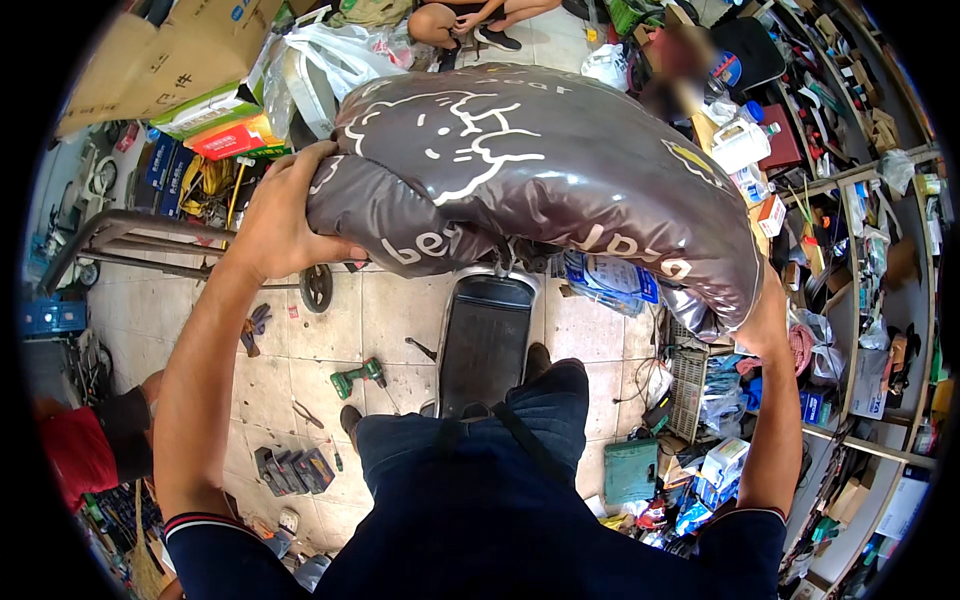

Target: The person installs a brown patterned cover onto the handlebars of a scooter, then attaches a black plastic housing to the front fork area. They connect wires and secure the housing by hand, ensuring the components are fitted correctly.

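A puffy, shiny dark brown padded cover (pixel 600 170) with a white bear drawing spans the space before me. My left hand (pixel 285 215) grips its left end, thumb underneath and fingers along the outer side. At the far right end, my right hand (pixel 767 312) is closed on the edge of the same cover; its fingers are partly hidden. Below the cover, between my legs, shows a black panel with a silver rim (pixel 487 335), apparently part of a scooter. The cover hides whatever lies behind it.
On the tiled floor lie a green cordless drill (pixel 358 379), pliers (pixel 308 414) and several dark boxes (pixel 293 470). A metal-framed cart (pixel 150 235) stands left. Crowded shelves (pixel 850 300) line the right. One person (pixel 465 22) crouches ahead; another, in red (pixel 75 455), is at left.
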Demonstrator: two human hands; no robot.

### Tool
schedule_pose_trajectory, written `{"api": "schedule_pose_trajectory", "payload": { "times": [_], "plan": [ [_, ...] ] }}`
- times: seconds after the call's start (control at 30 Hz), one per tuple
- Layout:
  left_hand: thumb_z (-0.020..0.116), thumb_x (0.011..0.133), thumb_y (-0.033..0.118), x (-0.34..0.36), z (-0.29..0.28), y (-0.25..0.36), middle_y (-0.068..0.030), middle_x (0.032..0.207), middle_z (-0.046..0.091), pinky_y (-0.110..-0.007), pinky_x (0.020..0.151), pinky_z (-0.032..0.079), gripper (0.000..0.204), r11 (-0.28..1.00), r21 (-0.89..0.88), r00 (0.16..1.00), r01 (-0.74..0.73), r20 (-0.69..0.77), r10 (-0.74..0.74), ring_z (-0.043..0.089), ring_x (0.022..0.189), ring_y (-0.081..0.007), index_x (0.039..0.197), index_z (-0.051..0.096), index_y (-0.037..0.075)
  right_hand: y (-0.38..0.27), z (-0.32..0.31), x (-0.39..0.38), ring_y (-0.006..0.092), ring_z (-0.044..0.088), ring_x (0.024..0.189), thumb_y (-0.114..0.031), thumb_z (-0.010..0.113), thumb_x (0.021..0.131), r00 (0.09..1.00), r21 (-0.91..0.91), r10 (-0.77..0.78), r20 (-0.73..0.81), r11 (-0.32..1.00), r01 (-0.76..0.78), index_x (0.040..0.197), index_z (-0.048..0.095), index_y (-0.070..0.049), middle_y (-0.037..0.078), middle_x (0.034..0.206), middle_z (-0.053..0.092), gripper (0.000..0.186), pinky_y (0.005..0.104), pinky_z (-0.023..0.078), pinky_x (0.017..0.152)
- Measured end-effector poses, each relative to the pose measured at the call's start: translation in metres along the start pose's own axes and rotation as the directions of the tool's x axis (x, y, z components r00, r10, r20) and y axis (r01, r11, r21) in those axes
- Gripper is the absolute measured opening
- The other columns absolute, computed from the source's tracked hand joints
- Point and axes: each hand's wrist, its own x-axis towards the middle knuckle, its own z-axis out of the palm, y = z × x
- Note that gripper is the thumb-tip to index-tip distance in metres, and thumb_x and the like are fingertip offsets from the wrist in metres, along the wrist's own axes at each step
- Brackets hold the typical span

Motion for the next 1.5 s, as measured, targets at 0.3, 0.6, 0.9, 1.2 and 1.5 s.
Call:
{"api": "schedule_pose_trajectory", "payload": {
  "times": [0.3, 0.6, 0.9, 1.2, 1.5],
  "plan": [
    [0.101, 0.051, 0.045, 0.008, -0.003, 0.001, -0.0296, 0.144, 0.06, -0.052, 0.118, 0.042, 0.125, 1.0, -0.01, 1.0, -0.011, 0.02, 0.011, 0.053, 0.137, -0.0492, 0.154, 0.045, 0.001, 0.003, 0.012, -0.019, 0.0439, 0.069, 0.112, -0.032, 0.093, 0.068, 0.994, -0.001, 0.025, -0.104, 1.0, -0.026, 0.136, 0.064, -0.004, 0.021, 0.124, 0.073, 0.079, 0.0473, 0.053, 0.096],
    [0.101, 0.052, 0.044, -0.009, -0.004, 0.011, -0.0281, 0.145, 0.06, -0.051, 0.117, 0.042, 0.124, 0.999, -0.048, 1.0, 0.002, 0.028, -0.001, 0.054, 0.137, -0.0483, 0.154, 0.045, 0.002, 0.004, 0.04, -0.048, 0.0434, 0.069, 0.109, -0.025, 0.089, 0.077, 0.893, -0.202, -0.154, -0.422, 0.977, 0.073, 0.135, 0.066, -0.003, 0.021, 0.12, 0.073, 0.066, 0.0483, 0.053, 0.094],
    [0.1, 0.057, 0.049, 0.02, -0.001, 0.008, -0.0303, 0.14, 0.063, -0.051, 0.113, 0.046, 0.122, 0.997, -0.068, 1.0, 0.026, -0.001, -0.026, 0.057, 0.133, -0.0489, 0.155, 0.044, 0.003, 0.022, 0.049, -0.017, 0.0459, 0.065, 0.119, -0.02, 0.085, 0.079, 0.851, -0.234, -0.215, -0.479, 0.966, 0.112, 0.136, 0.064, -0.001, 0.022, 0.129, 0.07, 0.064, 0.0482, 0.05, 0.104],
    [0.1, 0.055, 0.058, 0.147, 0.001, -0.027, -0.0346, 0.135, 0.064, -0.051, 0.11, 0.048, 0.126, 1.0, -0.026, 1.0, 0.014, 0.002, -0.014, 0.061, 0.129, -0.0505, 0.154, 0.047, 0.002, 0.073, 0.002, 0.155, 0.0437, 0.054, 0.139, -0.018, 0.099, 0.049, 0.995, 0.165, -0.097, 0.006, 0.982, 0.095, 0.156, 0.044, 0.003, 0.027, 0.148, 0.058, 0.121, 0.0455, 0.041, 0.121],
    [0.098, 0.059, 0.055, 0.299, 0.002, -0.063, -0.0341, 0.125, 0.069, -0.053, 0.104, 0.051, 0.117, 0.997, -0.078, 1.0, -0.029, -0.014, 0.028, 0.064, 0.12, -0.0532, 0.15, 0.049, 0.002, 0.074, -0.005, 0.279, 0.0441, 0.073, 0.108, -0.025, 0.098, 0.055, 0.997, -0.008, 0.043, -0.063, 0.999, -0.043, 0.128, 0.063, -0.002, 0.023, 0.113, 0.076, 0.084, 0.0474, 0.057, 0.093]
  ]
}}
